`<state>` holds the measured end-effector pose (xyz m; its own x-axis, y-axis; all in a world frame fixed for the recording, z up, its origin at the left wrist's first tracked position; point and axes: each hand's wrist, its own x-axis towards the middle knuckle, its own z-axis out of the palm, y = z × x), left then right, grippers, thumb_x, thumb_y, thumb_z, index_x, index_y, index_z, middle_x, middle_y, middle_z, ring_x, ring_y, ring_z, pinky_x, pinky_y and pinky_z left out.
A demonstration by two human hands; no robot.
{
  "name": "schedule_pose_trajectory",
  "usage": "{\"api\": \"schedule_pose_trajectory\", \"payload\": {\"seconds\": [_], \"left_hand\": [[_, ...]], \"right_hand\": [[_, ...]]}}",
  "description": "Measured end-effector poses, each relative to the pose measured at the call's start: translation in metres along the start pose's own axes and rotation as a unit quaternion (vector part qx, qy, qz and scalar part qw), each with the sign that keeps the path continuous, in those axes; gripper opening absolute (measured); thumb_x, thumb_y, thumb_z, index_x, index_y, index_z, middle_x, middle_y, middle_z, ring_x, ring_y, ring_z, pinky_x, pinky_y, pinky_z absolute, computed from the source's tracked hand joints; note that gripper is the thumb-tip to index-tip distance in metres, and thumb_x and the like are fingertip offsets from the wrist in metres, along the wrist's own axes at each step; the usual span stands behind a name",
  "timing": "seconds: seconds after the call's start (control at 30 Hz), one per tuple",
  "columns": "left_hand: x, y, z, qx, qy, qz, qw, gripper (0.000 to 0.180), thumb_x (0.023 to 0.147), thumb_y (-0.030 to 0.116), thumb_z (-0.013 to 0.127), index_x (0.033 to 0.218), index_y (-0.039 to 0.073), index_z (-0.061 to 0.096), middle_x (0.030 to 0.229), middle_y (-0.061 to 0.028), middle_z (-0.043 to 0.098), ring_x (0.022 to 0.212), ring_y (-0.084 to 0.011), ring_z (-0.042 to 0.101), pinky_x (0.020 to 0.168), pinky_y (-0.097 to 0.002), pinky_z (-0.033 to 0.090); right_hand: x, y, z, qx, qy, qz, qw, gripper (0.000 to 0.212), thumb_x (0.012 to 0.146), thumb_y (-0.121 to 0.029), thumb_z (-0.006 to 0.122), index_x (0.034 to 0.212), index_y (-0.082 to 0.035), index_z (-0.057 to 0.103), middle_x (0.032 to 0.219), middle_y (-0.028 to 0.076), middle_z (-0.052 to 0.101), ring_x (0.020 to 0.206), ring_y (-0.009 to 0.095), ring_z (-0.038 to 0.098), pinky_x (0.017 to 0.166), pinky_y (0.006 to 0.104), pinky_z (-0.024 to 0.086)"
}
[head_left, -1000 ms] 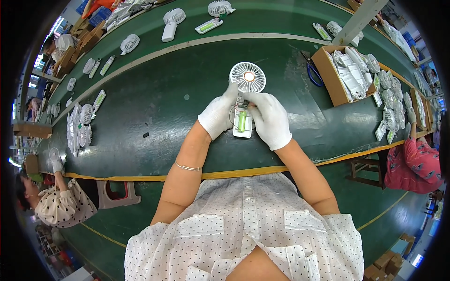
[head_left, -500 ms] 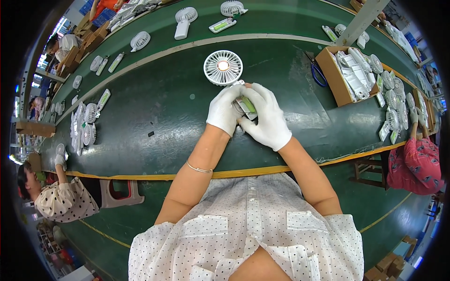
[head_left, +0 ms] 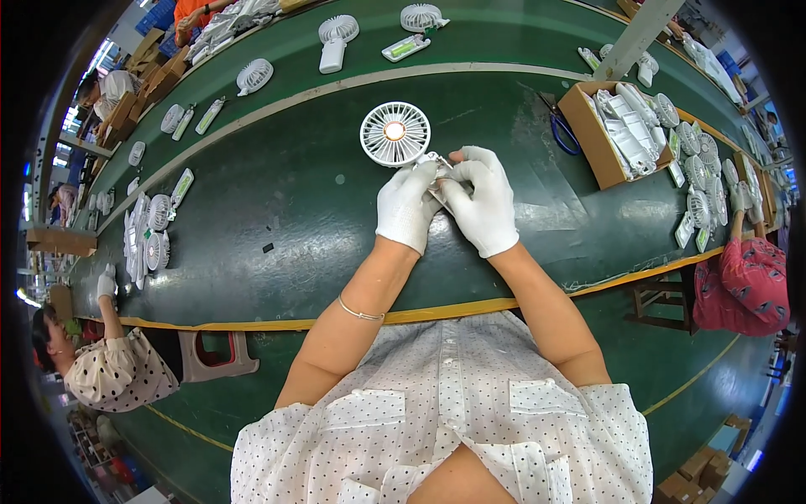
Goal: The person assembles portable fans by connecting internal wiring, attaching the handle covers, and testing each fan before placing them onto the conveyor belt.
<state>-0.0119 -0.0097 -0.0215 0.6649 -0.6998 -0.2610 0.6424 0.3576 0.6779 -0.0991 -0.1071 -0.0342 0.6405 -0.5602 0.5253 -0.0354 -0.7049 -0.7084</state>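
Observation:
A small white handheld fan (head_left: 395, 134) is held over the green table, its round grille pointing away from me. My left hand (head_left: 407, 206), in a white glove with bare fingertips, is closed round the fan's handle part. Close against it, my right hand (head_left: 480, 202), gloved the same way, is bent over the same handle with thumb and fingers pinched at its upper end, near the joint under the grille. Most of the handle is hidden by the gloves, and the green piece inside it no longer shows.
A cardboard box (head_left: 600, 139) of white plastic shells stands at right, blue-handled pliers (head_left: 562, 134) beside it. Fan parts lie in groups at right (head_left: 701, 181) and left (head_left: 151, 235). More fans (head_left: 338, 42) rest beyond the pale divider. A small black piece (head_left: 269, 248) lies left. Co-workers sit either side.
The fan has come slightly nearer and to the left. My hands have turned the handle, hiding its green part, and my right fingers have shifted to its upper end.

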Motion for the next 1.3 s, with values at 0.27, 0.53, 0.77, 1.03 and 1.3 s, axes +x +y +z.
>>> {"api": "schedule_pose_trajectory", "payload": {"seconds": [0.27, 0.53, 0.77, 1.03, 1.3], "left_hand": [[-0.005, 0.005, 0.005, 0.005, 0.001, 0.008, 1.000, 0.024, 0.095, 0.010, 0.059, 0.112, -0.007, 0.060, 0.102, -0.0108, 0.065, 0.092, -0.0181, 0.065, 0.081, -0.0316, 0.055], [0.000, -0.002, 0.001, 0.033, 0.003, 0.028, 0.999, 0.023, 0.095, 0.011, 0.063, 0.111, -0.005, 0.061, 0.099, -0.0083, 0.065, 0.083, -0.0136, 0.063, 0.073, -0.0273, 0.052], [-0.009, 0.002, 0.004, 0.031, -0.002, 0.007, 0.999, 0.026, 0.096, 0.013, 0.060, 0.113, -0.006, 0.058, 0.103, -0.0113, 0.064, 0.091, -0.0182, 0.066, 0.084, -0.0328, 0.056], [-0.006, 0.005, 0.005, 0.065, -0.054, 0.009, 0.996, 0.032, 0.098, 0.015, 0.056, 0.122, -0.007, 0.055, 0.111, -0.0128, 0.063, 0.100, -0.0221, 0.065, 0.093, -0.0395, 0.052], [-0.004, 0.010, 0.011, 0.409, -0.076, 0.095, 0.904, 0.032, 0.096, 0.018, 0.058, 0.122, -0.001, 0.064, 0.105, -0.0063, 0.069, 0.094, -0.0123, 0.063, 0.086, -0.0272, 0.049]], "right_hand": [[0.007, -0.001, -0.011, 0.119, -0.067, 0.068, 0.988, 0.021, 0.077, -0.008, 0.074, 0.096, -0.005, 0.067, 0.117, 0.014, 0.061, 0.110, 0.028, 0.061, 0.092, 0.0369, 0.050], [0.004, -0.005, 0.000, -0.025, -0.028, -0.080, 0.996, 0.021, 0.071, -0.008, 0.075, 0.090, -0.005, 0.068, 0.115, 0.014, 0.061, 0.109, 0.033, 0.058, 0.093, 0.0400, 0.049], [0.002, -0.011, -0.007, 0.126, -0.045, 0.122, 0.983, 0.012, 0.079, -0.010, 0.071, 0.086, -0.001, 0.068, 0.119, 0.013, 0.061, 0.108, 0.025, 0.062, 0.091, 0.0327, 0.049], [0.012, 0.009, -0.012, 0.227, -0.062, 0.200, 0.951, 0.021, 0.081, -0.007, 0.072, 0.099, 0.002, 0.067, 0.119, 0.012, 0.064, 0.104, 0.017, 0.064, 0.088, 0.0282, 0.051], [0.020, 0.019, -0.022, 0.306, -0.058, 0.250, 0.917, 0.033, 0.080, -0.003, 0.067, 0.112, 0.004, 0.064, 0.104, 0.011, 0.068, 0.097, 0.018, 0.068, 0.087, 0.0306, 0.055]]}}
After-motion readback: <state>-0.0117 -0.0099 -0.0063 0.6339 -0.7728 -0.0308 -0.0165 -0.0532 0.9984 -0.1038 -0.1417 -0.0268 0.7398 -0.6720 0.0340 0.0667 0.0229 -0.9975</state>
